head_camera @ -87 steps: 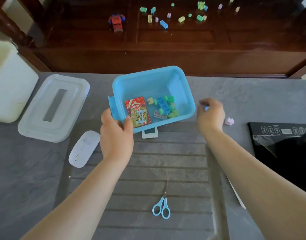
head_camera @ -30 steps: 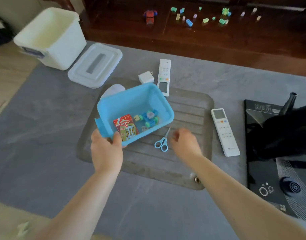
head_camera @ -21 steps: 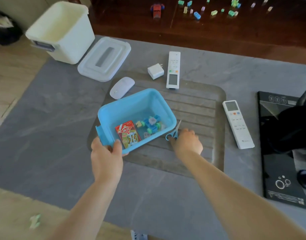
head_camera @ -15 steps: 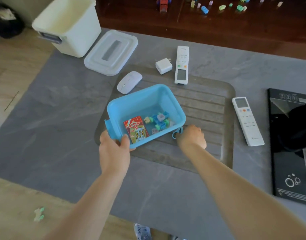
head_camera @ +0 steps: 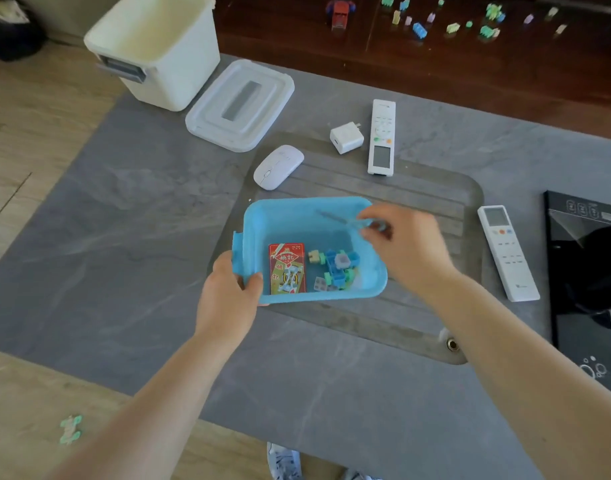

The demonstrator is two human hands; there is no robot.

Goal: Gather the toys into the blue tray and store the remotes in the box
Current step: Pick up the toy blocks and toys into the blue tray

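The right hand (head_camera: 406, 252) had come up off the mat and was over the blue tray (head_camera: 290, 216), its grip pinching the small scissors (head_camera: 349, 221) by the handles, blades blurred and pointing away from the fingers across the tray's open top. Half a second earlier those scissors were still down on the mat (head_camera: 418, 320) beside the tray's right wall; now they hung clear of it. The left hand (head_camera: 227, 296) kept its grip clenched on the tray's near-left corner, thumb over the rim, just as before. Below the right grip, inside the tray, lay the red card pack (head_camera: 287, 268) and a cluster of building blocks (head_camera: 335, 266), unmoved. Beyond the right grip, one remote (head_camera: 382, 136) lay on the worktop (head_camera: 124, 244) next to a white charger (head_camera: 346, 137); a second remote (head_camera: 507, 252) lay off to the grip's right. Further off past the left grip stood the white box (head_camera: 158, 50) with its lid (head_camera: 240, 103) beside it, and a mouse (head_camera: 278, 167) nearer.
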